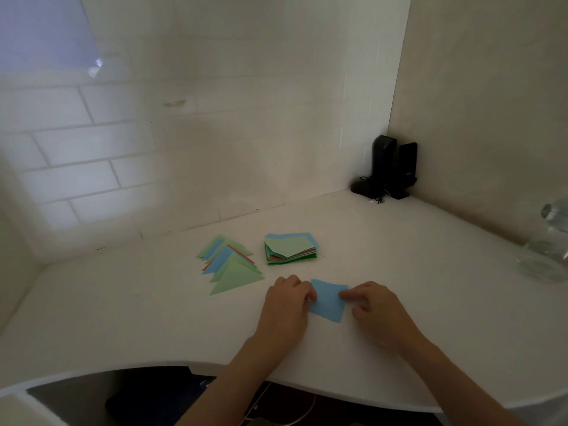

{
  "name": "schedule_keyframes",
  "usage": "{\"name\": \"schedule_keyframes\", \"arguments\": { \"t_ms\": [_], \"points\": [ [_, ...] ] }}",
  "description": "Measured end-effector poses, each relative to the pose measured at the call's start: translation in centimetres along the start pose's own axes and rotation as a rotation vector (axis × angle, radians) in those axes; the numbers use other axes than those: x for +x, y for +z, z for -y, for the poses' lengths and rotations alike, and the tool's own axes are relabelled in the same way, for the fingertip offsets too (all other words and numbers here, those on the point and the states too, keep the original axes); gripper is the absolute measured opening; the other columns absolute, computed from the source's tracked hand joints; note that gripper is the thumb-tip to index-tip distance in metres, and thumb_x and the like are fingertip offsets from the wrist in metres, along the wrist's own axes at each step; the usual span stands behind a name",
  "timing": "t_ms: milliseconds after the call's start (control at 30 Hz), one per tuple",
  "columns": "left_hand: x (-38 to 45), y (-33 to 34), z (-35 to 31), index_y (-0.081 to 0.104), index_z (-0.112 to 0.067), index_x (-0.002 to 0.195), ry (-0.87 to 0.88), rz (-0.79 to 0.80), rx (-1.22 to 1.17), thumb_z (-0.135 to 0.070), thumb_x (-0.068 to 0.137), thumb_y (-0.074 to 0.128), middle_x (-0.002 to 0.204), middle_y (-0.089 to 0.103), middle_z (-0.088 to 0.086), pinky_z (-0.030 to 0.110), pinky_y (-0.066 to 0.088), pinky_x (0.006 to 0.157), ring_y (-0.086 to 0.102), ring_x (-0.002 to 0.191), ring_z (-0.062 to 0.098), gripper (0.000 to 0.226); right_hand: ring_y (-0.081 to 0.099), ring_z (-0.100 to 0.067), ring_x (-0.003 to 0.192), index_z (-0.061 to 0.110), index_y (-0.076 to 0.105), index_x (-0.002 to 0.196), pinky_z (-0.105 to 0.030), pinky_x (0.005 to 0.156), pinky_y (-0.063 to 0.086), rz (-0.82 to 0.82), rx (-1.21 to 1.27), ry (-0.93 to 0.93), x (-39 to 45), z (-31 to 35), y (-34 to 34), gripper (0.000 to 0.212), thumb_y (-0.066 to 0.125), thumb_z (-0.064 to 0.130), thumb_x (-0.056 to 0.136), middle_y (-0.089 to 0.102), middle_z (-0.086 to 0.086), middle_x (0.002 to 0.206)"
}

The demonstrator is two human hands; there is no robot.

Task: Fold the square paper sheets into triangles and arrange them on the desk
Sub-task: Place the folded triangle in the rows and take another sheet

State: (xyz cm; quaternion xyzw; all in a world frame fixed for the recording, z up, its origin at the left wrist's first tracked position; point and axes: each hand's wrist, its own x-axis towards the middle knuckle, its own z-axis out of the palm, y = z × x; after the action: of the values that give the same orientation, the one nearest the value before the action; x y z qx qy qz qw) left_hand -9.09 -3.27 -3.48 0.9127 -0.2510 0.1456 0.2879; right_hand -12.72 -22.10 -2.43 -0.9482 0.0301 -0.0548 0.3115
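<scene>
Hands pinch blue sheet lying diamond-wise.

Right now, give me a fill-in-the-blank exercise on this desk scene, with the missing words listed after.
1. Both hands, left hand and right hand, hold a square sheet coloured ____.
2. The row of folded triangles lies to the ____ of the paper stack.
3. The front triangle is coloured ____.
4. The black speakers stand in the desk's far ____.

Missing words: blue; left; green; corner

Head view, forward and down
Close over the desk; hands at lower centre, wall corner at upper right of the frame
</scene>
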Motion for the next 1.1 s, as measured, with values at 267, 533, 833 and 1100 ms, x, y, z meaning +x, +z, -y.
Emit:
{"name": "schedule_keyframes", "arguments": {
  "t_ms": [267, 533, 833, 1100],
  "points": [
    [-1.9, 0.9, -2.7, 0.06, -0.022, 0.082, 0.116, -0.092, 0.222, -0.068, 0.077, 0.047, 0.083, 0.055, -0.005, 0.032, 0.042, 0.065, 0.051, 0.076, 0.015, 0.048, 0.057, -0.012, 0.11, 0.029, 0.067, 0.113, -0.021, 0.097, 0.039, 0.002, 0.07, 0.093, -1.7, 1.2, -0.4, 0.043, 0.054, 0.005, 0.08, 0.063, 0.005, 0.119],
    [-1.1, 0.6, -2.1, 0.06, -0.023, 0.079, 0.144, -0.083, 0.272, -0.035, 0.076, 0.042, 0.076, 0.056, -0.006, 0.029, 0.044, 0.063, 0.057, 0.066, 0.015, 0.022, 0.056, -0.003, 0.098, 0.039, 0.06, 0.114, -0.027, 0.091, 0.044, -0.11, 0.026, -0.064, -1.6, 1.0, -0.8, 0.046, 0.061, 0.01, 0.078, 0.058, 0.015, 0.102],
    [-1.0, -1.6, 1.7, 0.066, -0.029, 0.074, 0.11, -0.056, 0.157, -0.034, 0.072, 0.056, 0.082, 0.064, -0.014, 0.025, 0.03, 0.069, 0.058, 0.077, 0.014, 0.012, 0.04, 0.0, 0.11, 0.051, 0.066, 0.097, -0.026, 0.087, 0.021, -0.088, -0.197, -0.131, -0.1, 1.0, 0.8, 0.014, 0.058, 0.05, 0.085, 0.041, 0.023, 0.111],
    [-0.5, -1.2, 2.4, 0.067, -0.028, 0.08, -0.176, -0.061, 0.085, -0.044, 0.078, 0.062, 0.09, 0.057, -0.006, 0.029, 0.029, 0.073, 0.049, 0.093, 0.017, 0.017, 0.043, 0.0, 0.102, 0.041, 0.068, 0.085, -0.027, 0.086, 0.016, -0.158, -0.117, -0.037, 0.8, 1.8, 1.8, 0.015, 0.058, 0.051, 0.085, 0.049, 0.02, 0.102]
  ]
}}
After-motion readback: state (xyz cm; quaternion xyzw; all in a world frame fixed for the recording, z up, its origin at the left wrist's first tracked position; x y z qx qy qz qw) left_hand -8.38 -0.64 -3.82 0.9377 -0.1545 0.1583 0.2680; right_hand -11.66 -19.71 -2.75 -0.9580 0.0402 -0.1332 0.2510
